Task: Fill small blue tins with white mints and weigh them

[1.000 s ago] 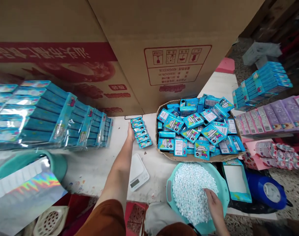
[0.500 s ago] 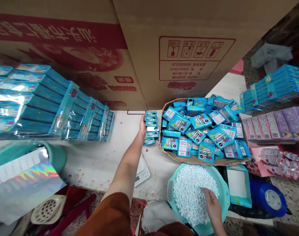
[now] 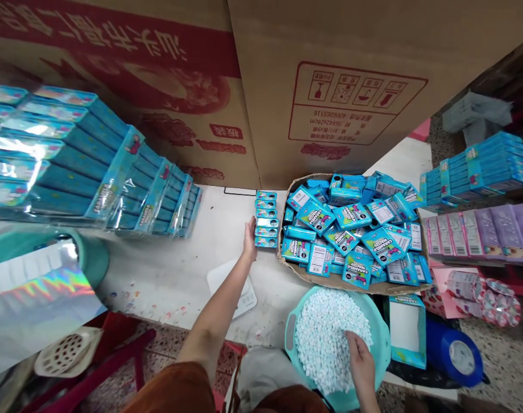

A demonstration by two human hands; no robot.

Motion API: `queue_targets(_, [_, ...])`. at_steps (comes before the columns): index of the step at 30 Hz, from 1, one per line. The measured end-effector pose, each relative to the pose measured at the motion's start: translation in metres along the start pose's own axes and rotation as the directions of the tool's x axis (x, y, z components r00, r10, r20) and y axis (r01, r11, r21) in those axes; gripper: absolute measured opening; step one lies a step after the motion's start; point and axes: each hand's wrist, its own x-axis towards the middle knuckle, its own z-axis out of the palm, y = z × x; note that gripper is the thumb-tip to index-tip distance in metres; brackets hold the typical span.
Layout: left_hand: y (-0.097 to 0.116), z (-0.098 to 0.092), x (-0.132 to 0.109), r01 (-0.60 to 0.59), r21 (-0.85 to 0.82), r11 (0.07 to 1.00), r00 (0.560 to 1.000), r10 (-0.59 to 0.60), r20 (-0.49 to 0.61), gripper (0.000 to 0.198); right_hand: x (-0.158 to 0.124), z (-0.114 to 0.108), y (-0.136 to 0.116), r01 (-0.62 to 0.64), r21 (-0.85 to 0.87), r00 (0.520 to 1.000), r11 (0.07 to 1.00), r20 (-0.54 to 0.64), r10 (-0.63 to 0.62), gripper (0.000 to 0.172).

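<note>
Five o'clock, nearest: right hand point(image 3: 361, 361) dipped its fingertips among white pellets point(image 3: 324, 338) in a teal basin point(image 3: 382, 347); could not tell whether they pinched any. Seven o'clock: white scale point(image 3: 243, 301) lay on the table point(image 3: 167, 269). Centre: left hand point(image 3: 249, 242), unclamped, fingers straight, touched the nine-o'clock side of a blue box row point(image 3: 266, 222). Three o'clock: cardboard tray point(image 3: 326, 283) held heaped boxes point(image 3: 345, 238). Twelve: large carton point(image 3: 270, 115) stood.

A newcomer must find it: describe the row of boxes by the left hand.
Start at the big carton at the back; in front of it sits a cardboard tray. Just left of that tray, beside the left hand, is the short blue row. Unlike the jumbled boxes in the tray, it forms one neat line.
</note>
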Motion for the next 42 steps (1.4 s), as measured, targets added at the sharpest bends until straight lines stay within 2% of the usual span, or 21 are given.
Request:
queue_targets(3, [0.011,0.021,0.013,-0.014,-0.184,0.983,1.000,0.012,-0.012,0.072,0.000,0.000,-0.001,0.039,-0.003,0.999,0.999,-0.010,-0.039,0.055])
queue_targets(6, [0.014,0.021,0.017,0.004,-0.202,0.979,0.999,-0.011,-0.030,0.072,0.002,-0.001,0.000,0.056,-0.023,0.998,0.998,0.000,-0.056,0.055])
queue_targets(8, [0.008,0.016,0.007,0.019,-0.155,0.988,0.990,-0.040,-0.132,0.075,0.003,-0.002,0.000,0.056,-0.038,0.998,0.998,0.000,-0.056,0.055])
queue_targets(10, [-0.003,0.011,-0.010,0.104,-0.107,0.989,0.948,-0.131,-0.290,0.079,0.003,-0.002,-0.002,0.058,-0.044,0.998,0.997,-0.003,-0.058,0.055])
queue_targets(12, [-0.015,0.009,-0.030,0.285,-0.083,0.955,0.889,-0.296,-0.348,0.083,0.003,-0.002,-0.004,0.060,-0.047,0.998,0.997,0.001,-0.060,0.055])
queue_targets(14, [-0.022,0.012,-0.045,0.431,-0.094,0.897,0.864,-0.440,-0.244,0.084,0.003,-0.002,-0.007,0.059,-0.055,0.998,0.997,0.010,-0.058,0.055])
queue_targets(16, [-0.020,0.018,-0.050,0.454,-0.173,0.874,0.875,-0.474,-0.099,0.078,0.002,-0.001,-0.011,0.058,-0.061,0.998,0.996,0.017,-0.057,0.055])
queue_targets(17, [-0.016,0.022,-0.049,0.433,-0.244,0.868,0.886,-0.459,-0.059,0.073,0.001,-0.001,-0.012,0.060,-0.061,0.998,0.996,0.018,-0.059,0.056])
queue_targets(19, [-0.007,0.029,-0.042,0.392,-0.383,0.837,0.891,-0.449,-0.070,0.058,0.001,0.000,-0.014,0.067,-0.056,0.998,0.996,0.020,-0.066,0.056])
queue_targets(22, [0.005,0.037,-0.031,0.363,-0.489,0.794,0.865,-0.482,-0.141,0.040,0.001,0.002,-0.014,0.082,-0.046,0.996,0.996,0.034,-0.080,0.055])
queue_targets(25, [0.013,0.041,-0.026,0.331,-0.506,0.797,0.868,-0.467,-0.169,0.033,0.000,0.003,-0.011,0.080,-0.041,0.996,0.996,0.039,-0.079,0.055])
queue_targets(29, [0.022,0.045,-0.017,0.313,-0.459,0.832,0.885,-0.430,-0.176,0.036,0.001,0.004,-0.008,0.087,-0.041,0.996,0.995,0.041,-0.085,0.053])
queue_targets(31, [0.027,0.046,-0.012,0.339,-0.387,0.857,0.891,-0.425,-0.162,0.043,0.001,0.003,-0.007,0.094,-0.050,0.995,0.994,0.049,-0.092,0.053])
queue_targets(33, [0.030,0.042,-0.007,0.386,-0.240,0.891,0.892,-0.427,-0.148,0.055,0.002,0.003,-0.007,0.101,-0.060,0.993,0.993,0.061,-0.097,0.053])
queue_targets(35, [0.031,0.034,-0.004,0.418,-0.029,0.908,0.898,-0.417,-0.141,0.067,0.004,0.003,-0.007,0.103,-0.070,0.993,0.992,0.067,-0.098,0.053])
queue_targets(37, [0.034,0.022,0.000,0.391,0.231,0.891,0.920,-0.371,-0.126,0.073,0.005,0.004,-0.007,0.109,-0.077,0.992,0.991,0.071,-0.104,0.054])
queue_targets(38, [0.037,0.016,0.002,0.345,0.390,0.854,0.938,-0.323,-0.124,0.075,0.006,0.004,-0.008,0.112,-0.079,0.992,0.991,0.070,-0.107,0.054])
queue_targets(40, [0.047,0.005,0.010,0.209,0.684,0.699,0.978,-0.170,-0.124,0.078,0.006,0.004,-0.009,0.115,-0.077,0.992,0.990,0.066,-0.111,0.055])
queue_targets(42, [0.059,-0.001,0.022,0.095,0.841,0.533,0.992,0.018,-0.123,0.080,0.007,0.003,-0.009,0.114,-0.077,0.991,0.991,0.076,-0.108,0.055])
